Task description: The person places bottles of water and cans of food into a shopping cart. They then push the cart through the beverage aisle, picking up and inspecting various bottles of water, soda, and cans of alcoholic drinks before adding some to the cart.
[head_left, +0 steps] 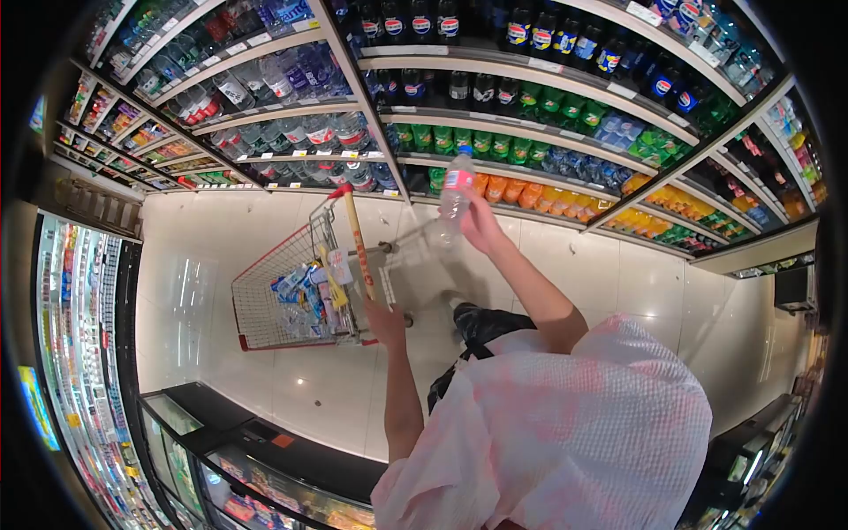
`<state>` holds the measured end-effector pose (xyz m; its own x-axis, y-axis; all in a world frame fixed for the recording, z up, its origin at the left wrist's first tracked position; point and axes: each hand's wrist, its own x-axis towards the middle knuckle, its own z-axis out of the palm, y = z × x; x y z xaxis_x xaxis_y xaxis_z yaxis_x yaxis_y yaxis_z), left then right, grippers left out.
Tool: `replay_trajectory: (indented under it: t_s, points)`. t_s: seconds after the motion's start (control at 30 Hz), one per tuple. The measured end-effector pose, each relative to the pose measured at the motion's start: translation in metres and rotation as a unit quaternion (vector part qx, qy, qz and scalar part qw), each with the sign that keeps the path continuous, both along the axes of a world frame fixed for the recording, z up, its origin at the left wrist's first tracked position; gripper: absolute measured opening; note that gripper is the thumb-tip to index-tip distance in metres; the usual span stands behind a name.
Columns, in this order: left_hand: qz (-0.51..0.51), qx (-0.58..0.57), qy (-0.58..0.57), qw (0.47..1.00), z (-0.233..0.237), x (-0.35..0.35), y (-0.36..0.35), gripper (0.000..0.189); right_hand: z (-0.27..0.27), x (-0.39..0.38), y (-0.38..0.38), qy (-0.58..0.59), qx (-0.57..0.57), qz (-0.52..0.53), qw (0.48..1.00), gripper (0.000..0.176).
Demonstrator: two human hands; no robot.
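Observation:
My right hand is closed around a clear plastic water bottle with a pink label and a blue cap. The bottle is held upright in front of the drink shelves. My left hand grips the near end of the orange handle of a shopping cart. Inside the wire basket lie several packaged goods, some blue and white, one yellow; their kinds are too small to make out.
Drink shelves run along the far side, stocked with cola, green, orange and water bottles. A lit refrigerated display stands at the left. Below it, a low black freezer case borders the aisle. Tiled floor lies under the cart.

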<state>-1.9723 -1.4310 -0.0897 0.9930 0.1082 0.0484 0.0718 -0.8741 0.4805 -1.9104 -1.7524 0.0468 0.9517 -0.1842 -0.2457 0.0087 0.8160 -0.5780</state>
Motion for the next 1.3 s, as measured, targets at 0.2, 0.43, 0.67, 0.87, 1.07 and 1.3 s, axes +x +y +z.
replay_trajectory:
  t_s: [0.2, 0.43, 0.67, 0.87, 1.07, 1.3]
  points:
    - [0.047, 0.029, 0.003, 0.998, 0.0, -0.115, -0.053, 0.077, 0.018, -0.096, -0.137, -0.01, -0.056, -0.031, 0.998, 0.039]
    - [0.117, 0.006, 0.168, 0.979, -0.03, -0.197, -0.088, 0.074, -0.02, -0.238, -0.302, 0.084, -0.21, -0.124, 0.966, 0.048]
    - [0.159, 0.117, 0.17, 0.965, -0.059, -0.238, -0.186, 0.109, -0.051, -0.378, -0.504, 0.135, -0.497, -0.159, 0.842, 0.048]
    - [0.194, 0.053, 0.131, 0.971, -0.056, -0.328, -0.255, 0.099, -0.055, -0.503, -0.654, 0.225, -0.403, -0.223, 0.859, 0.046]
    - [0.248, 0.108, 0.067, 0.96, -0.037, -0.436, -0.376, 0.081, -0.027, -0.621, -0.795, 0.198, -0.409, -0.336, 0.825, 0.05]
    - [0.26, 0.179, 0.051, 0.947, -0.062, -0.548, -0.464, 0.071, 0.088, -0.748, -0.989, 0.241, -0.511, -0.412, 0.714, 0.06]
